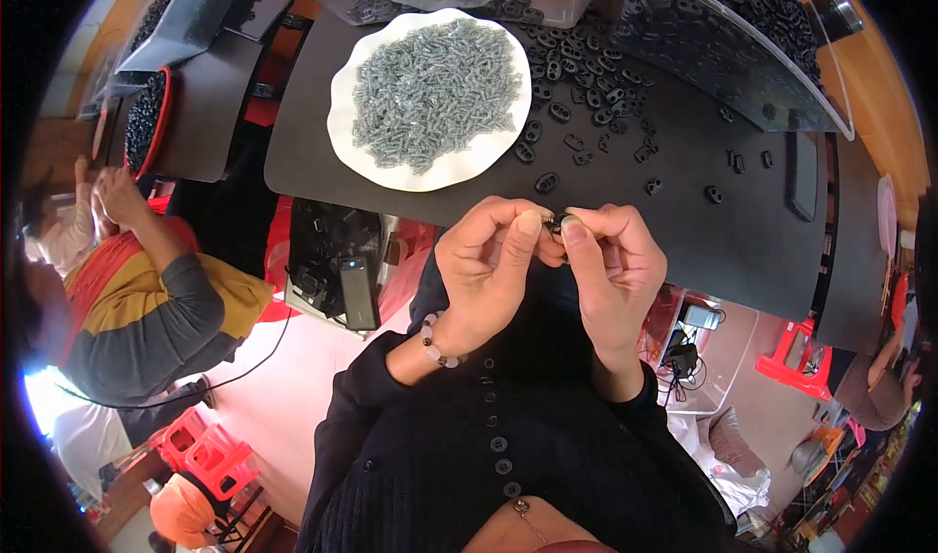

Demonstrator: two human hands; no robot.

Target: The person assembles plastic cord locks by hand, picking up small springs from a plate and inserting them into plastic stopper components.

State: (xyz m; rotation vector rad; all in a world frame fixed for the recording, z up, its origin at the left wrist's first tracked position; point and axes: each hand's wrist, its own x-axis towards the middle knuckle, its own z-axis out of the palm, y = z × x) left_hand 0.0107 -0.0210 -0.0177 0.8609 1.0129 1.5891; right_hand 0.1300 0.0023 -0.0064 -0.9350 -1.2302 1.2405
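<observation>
In front of my chest, just off the table's near edge, both hands meet at the fingertips. My right hand (619, 272) pinches a small black plastic cord-lock piece (558, 223) between thumb and forefinger. The thumb and forefinger of my left hand (489, 270) are pressed together at that piece's left side; what they hold is mostly hidden, perhaps a tiny spring. Beyond my left hand stands a white wavy-rimmed plate (344, 113) heaped with small metal springs (435, 89). Loose black two-hole cord-lock pieces (586, 84) lie scattered to its right.
Clear bins of black parts stand at the back, one at the right (723, 45). The dark table (762, 250) carries everything. Below its edge, a power bank (359, 294) lies left and a phone (703, 317) right. A co-worker (147, 299) sits at the left, near red stools (210, 455).
</observation>
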